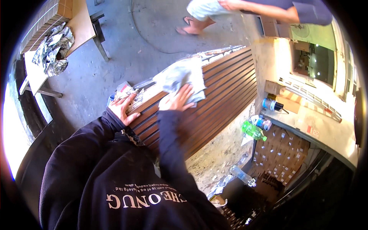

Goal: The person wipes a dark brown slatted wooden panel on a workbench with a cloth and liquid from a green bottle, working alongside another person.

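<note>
A long brown slatted wooden panel (230, 74) lies slantwise in front of me, its near left end close to my body. My left hand (123, 110) rests on that end with its fingers apart and the thumb out on the slats. Beside its fingertips is some crumpled wrapping (128, 91). My right hand (177, 100) presses a pale cloth (182, 76) onto the panel's upper surface, fingers over the fabric. The cloth spreads past the far edge of the slats. Motion blurs my right forearm slightly.
Another person (268, 9) is on the far side. At left, a table (82, 23) bears stacked boards and crumpled sheeting (55, 48). On the right are a green plastic bottle (253, 130), a clear bottle (242, 175) and a cluttered ledge (306, 119). A cable (143, 36) crosses the floor.
</note>
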{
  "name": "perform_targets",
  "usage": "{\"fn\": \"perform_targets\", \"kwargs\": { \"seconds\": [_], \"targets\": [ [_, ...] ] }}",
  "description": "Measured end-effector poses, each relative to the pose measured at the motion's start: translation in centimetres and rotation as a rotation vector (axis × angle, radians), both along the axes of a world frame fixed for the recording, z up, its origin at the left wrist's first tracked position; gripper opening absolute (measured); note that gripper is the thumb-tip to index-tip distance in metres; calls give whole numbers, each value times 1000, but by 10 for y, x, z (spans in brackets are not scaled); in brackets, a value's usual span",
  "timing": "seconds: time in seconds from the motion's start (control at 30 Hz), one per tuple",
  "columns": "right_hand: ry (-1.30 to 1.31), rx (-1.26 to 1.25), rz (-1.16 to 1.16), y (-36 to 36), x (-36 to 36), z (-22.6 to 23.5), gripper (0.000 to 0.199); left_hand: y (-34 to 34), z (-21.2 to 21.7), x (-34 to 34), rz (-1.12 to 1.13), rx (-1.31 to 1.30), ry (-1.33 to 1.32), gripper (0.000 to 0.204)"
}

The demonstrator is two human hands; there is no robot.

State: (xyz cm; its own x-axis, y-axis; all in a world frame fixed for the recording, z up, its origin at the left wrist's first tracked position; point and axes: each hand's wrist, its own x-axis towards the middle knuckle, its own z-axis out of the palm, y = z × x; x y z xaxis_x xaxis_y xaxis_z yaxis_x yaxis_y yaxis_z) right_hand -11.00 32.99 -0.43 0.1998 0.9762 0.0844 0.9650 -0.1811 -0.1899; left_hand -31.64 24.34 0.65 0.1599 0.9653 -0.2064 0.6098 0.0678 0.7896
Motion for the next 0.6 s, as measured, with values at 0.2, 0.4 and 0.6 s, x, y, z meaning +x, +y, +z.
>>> {"fn": "perform_targets", "kwargs": {
  "seconds": [0.2,0.4,0.6],
  "targets": [
    [-179,87,-44,76,60,2,77,5,5,6,-18,-6,12,74],
    [30,49,35,15,12,-2,87,-5,-4,0,2,125,69,75],
    [-220,91,14,104,71,6,79,2,6,0,-2,62,18,71]
  ]
}}
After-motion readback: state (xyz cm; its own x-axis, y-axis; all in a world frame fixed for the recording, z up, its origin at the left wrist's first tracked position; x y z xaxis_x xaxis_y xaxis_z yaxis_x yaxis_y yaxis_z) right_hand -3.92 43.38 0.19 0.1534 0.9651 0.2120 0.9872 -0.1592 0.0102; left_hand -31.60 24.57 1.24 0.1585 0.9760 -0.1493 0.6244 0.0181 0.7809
